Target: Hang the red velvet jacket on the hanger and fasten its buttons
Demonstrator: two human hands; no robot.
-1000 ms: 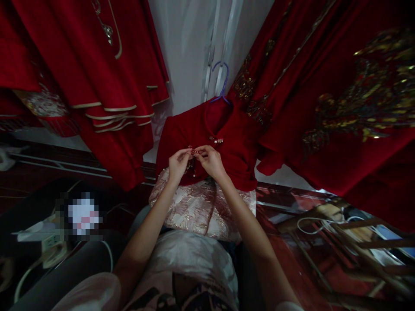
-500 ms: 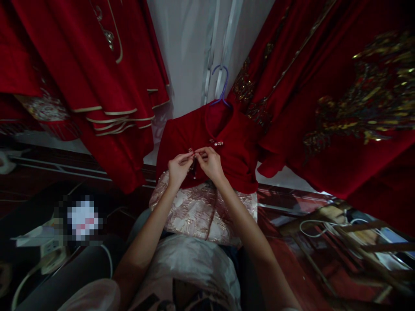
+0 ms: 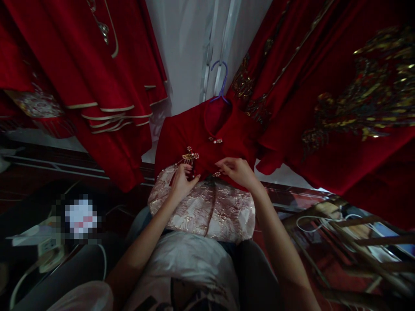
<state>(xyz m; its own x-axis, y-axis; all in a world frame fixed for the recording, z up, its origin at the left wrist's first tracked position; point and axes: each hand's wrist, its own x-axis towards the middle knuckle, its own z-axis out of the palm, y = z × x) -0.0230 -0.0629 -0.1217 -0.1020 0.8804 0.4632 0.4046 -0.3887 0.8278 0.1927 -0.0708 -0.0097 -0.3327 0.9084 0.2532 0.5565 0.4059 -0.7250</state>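
Observation:
A red garment [image 3: 240,147] on a purple hanger [image 3: 223,84] lies spread in front of me, with pink-and-gold brocade fabric [image 3: 207,216] below it on my lap. Its chest carries a gold fan-shaped brooch [image 3: 188,156] with beaded flowers and hanging tassels. My left hand [image 3: 182,183] rests just under this brooch at the tassels, thumb and fingers apart. My right hand [image 3: 240,172] is over the garment's lower right front, fingers loosely extended beside a small beaded clasp [image 3: 216,174]. Another beaded clasp [image 3: 215,141] sits at the collar.
Red garments with pale trim [image 3: 123,86] hang at the left; a red garment with gold sequins [image 3: 366,95] hangs at the right. A power strip [image 3: 52,250] with cables is at lower left. A wooden stool [image 3: 353,242] holding a white cable stands at lower right.
My hands have parted from the brooch, where their fingertips met. The right moved right toward the lower clasp; the left moved slightly down. The fan-shaped brooch is now uncovered.

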